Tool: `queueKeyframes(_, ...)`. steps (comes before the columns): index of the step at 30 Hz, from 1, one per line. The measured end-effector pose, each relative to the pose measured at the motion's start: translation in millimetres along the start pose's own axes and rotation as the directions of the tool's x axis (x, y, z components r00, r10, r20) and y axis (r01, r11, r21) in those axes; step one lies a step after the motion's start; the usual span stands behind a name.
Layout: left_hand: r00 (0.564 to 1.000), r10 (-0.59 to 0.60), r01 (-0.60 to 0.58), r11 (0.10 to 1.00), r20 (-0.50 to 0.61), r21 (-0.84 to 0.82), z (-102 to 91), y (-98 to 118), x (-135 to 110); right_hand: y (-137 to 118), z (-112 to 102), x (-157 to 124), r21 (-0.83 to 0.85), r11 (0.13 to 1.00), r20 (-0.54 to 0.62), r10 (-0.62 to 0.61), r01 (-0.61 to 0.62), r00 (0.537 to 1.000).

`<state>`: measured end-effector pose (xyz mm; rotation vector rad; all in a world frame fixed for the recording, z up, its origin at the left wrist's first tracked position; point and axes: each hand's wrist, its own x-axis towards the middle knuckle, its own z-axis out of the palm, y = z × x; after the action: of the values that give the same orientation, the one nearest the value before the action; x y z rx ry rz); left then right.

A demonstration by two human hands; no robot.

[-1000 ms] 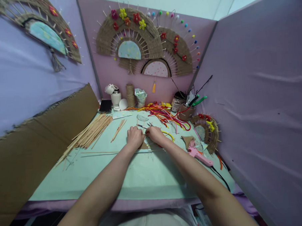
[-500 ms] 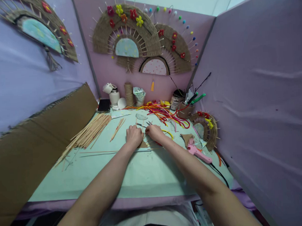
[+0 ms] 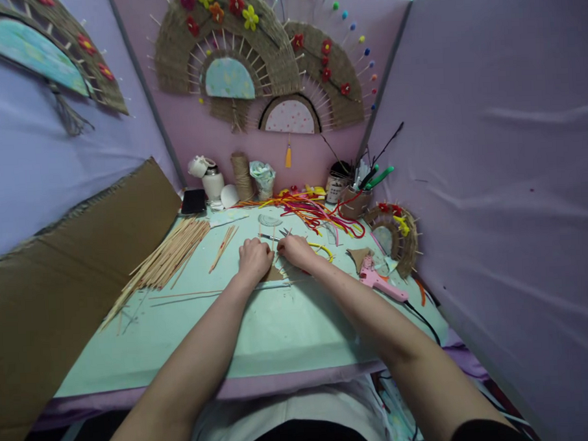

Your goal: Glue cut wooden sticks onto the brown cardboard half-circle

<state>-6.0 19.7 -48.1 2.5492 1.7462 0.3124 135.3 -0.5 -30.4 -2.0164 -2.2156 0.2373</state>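
Observation:
Over the middle of the table, my left hand [image 3: 255, 258] is closed, its fingers curled down above a small brown cardboard piece [image 3: 275, 274]. What it grips is hidden. Close on its right, my right hand [image 3: 296, 251] has its fingers pinched together at a thin wooden stick [image 3: 274, 233] that rises between the two hands. Scissors [image 3: 271, 237] lie just beyond the fingertips, partly covered by the right hand. A yellow ring-shaped strip [image 3: 323, 249] shows to the right of that hand. Behind the scissors lies a pale half-round piece [image 3: 269, 219].
A big bundle of wooden sticks [image 3: 164, 259] lies left, beside a cardboard wall [image 3: 81, 256]. Coloured pipe cleaners [image 3: 318, 213] spread at the back. At right are a pink glue gun [image 3: 382, 281] with its cord and a small twine fan [image 3: 405, 241]. A twine spool [image 3: 242, 175] stands behind.
The view has tilted down and shifted slightly, so everything sits a little higher and further left. Both hands keep nearly the same place and closed pose over the cardboard piece.

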Motion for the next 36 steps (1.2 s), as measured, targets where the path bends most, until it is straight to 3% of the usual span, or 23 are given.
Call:
queueKeyframes(12, 1.0, 0.006, -0.006, 1.0, -0.007, -0.021, -1.1, 0.5, -0.8, 3.7, 0.2, 0.2, 0.013, 0.999, 0.02, -0.045, 0.044, 0.999)
queueKeyframes(36, 0.999, 0.038, -0.038, 0.996, -0.001, -0.076, 0.1, 0.9, -1.6, 1.7, -1.7, -0.4, -0.008, 1.0, 0.026, -0.016, 0.016, 1.0)
